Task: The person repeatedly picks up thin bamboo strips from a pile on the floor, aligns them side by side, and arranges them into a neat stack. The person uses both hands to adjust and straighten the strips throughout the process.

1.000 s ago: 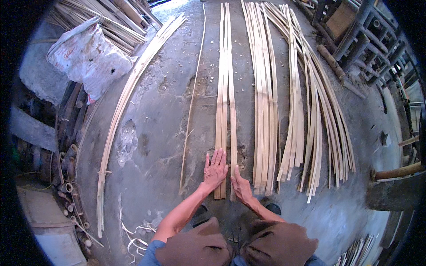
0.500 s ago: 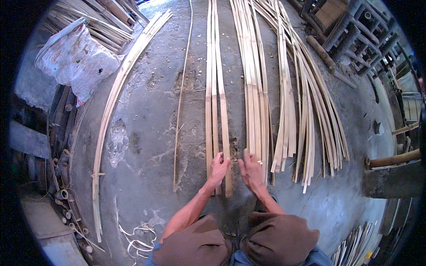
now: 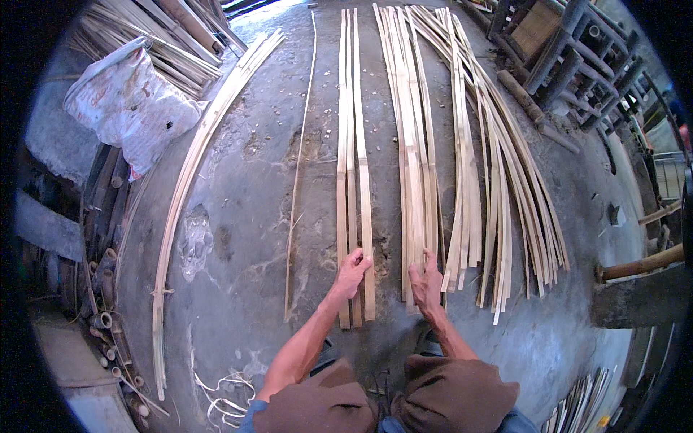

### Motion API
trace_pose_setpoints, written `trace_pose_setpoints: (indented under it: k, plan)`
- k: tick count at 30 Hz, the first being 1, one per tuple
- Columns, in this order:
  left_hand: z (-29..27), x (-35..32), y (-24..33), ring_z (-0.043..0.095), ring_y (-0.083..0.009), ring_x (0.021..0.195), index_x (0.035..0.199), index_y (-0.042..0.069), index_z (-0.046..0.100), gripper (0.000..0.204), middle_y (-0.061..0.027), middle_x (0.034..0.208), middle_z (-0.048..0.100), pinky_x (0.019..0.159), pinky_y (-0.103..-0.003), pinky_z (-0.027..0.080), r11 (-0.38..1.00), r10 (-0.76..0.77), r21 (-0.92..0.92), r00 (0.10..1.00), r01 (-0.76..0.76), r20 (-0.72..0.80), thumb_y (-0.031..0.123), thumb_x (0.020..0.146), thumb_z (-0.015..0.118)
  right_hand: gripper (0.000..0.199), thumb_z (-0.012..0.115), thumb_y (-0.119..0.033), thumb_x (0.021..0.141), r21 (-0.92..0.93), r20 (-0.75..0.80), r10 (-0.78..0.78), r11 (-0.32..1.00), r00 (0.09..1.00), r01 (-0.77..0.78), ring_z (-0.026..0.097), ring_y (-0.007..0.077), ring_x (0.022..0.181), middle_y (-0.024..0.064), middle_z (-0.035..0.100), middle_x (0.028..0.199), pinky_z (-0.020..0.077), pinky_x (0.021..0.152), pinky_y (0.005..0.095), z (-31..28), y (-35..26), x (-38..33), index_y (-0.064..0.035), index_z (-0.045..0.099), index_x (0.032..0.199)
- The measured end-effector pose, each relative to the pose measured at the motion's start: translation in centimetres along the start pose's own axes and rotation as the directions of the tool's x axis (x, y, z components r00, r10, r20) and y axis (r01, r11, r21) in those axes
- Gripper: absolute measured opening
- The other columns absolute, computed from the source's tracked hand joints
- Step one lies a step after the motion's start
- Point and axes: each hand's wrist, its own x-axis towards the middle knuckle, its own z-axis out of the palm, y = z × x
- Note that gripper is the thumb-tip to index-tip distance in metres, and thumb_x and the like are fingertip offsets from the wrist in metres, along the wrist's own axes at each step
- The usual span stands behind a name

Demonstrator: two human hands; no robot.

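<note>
Long pale bamboo strips lie on the floor, their near ends toward me. My left hand (image 3: 351, 277) is closed at the near part of a small bundle, pinching the rightmost bamboo strip (image 3: 365, 209) at its edge. Beneath that hand, two more strips (image 3: 341, 216) run side by side. My right hand (image 3: 427, 283) is closed over the near end of the neighbouring bundle (image 3: 413, 195), thumb on its left and fingers on its right. Which strips it grips is partly hidden by the hand.
More strips fan out (image 3: 523, 195) on the right. One thin strip (image 3: 291, 238) lies left of my left hand. Farther left is a tied bundle (image 3: 167, 238) near a white sack (image 3: 133, 108). Bamboo poles (image 3: 105, 317) are stacked along the left; dark wooden frames (image 3: 577, 65) stand far right.
My right hand has moved right, from the gap between the bundles onto the neighbouring bundle. My left hand stays at its strip. The whole view has shifted slightly.
</note>
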Motion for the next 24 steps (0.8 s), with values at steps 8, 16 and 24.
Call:
trace_pose_setpoints:
  k: [8,16,24]
  plan:
    - [1.2,-0.5,-1.8,0.056,-0.0062,0.074,0.111,0.002,0.060,0.016,0.0022,0.081,0.059,0.064,-0.025,0.048,0.996,0.041,0.086,0.995,-0.034,-0.088,0.009,0.097,0.059,0.051,0.051,-0.026,0.104,0.068,-0.003,-0.051,0.996,0.999,0.052,0.052,0.0148,0.067,0.0055,0.055,0.074,0.0472,0.063,0.0286,2.1,0.0,-2.8,-0.0009,0.040,0.147]
    - [2.0,-2.1,-0.7,0.046,-0.0079,0.068,0.098,-0.003,0.060,0.015,-0.0018,0.071,0.052,0.058,-0.029,0.041,0.900,0.148,0.424,0.986,-0.101,-0.078,0.012,0.092,0.058,0.050,0.054,-0.026,0.102,0.124,0.123,-0.009,0.992,0.992,-0.007,0.048,0.0129,0.062,0.0082,0.050,0.067,0.0457,0.059,0.0288,5.8,1.4,-4.6,-0.0102,0.042,0.148]
    - [1.7,-2.3,-3.1,0.047,-0.0111,0.066,0.096,-0.003,0.059,0.016,-0.0064,0.069,0.053,0.058,-0.034,0.042,0.887,0.189,0.447,0.975,-0.116,-0.121,0.013,0.091,0.058,0.050,0.054,-0.019,0.101,0.091,0.092,-0.155,0.985,0.984,0.147,0.046,0.0176,0.061,0.0150,0.044,0.067,0.0436,0.058,0.0312,7.3,2.9,-5.7,-0.0115,0.039,0.148]
